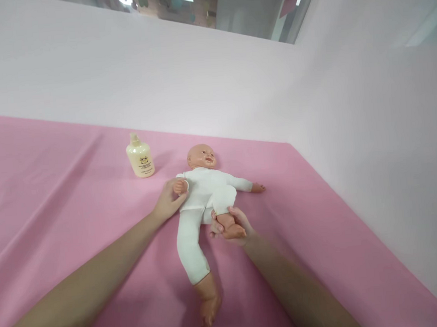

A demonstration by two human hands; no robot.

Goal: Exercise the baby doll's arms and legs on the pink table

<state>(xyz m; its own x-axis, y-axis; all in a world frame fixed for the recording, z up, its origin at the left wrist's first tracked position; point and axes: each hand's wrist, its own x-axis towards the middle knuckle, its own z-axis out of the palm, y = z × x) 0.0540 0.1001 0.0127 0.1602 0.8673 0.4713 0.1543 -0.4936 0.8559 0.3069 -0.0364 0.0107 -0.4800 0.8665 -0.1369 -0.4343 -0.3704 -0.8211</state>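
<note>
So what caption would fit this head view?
Left hand holds the doll's arm, right hand its foot, on a pink sheet beside a lotion bottle.

A doll [202, 200] is lying on its back on the table [54, 196], its head pointing away toward the wall [196, 74] standing behind the table. A bottle [140, 157] is standing upright on the table to the left of the doll's head, near it but apart. The left hand [168, 200] is resting against the doll's arm on the doll's left side as seen. The right hand [231, 225] is lying just in front of the doll's body, its fingers [216, 229] wrapping around one bent leg. The other leg is stretching toward the viewer.
</note>
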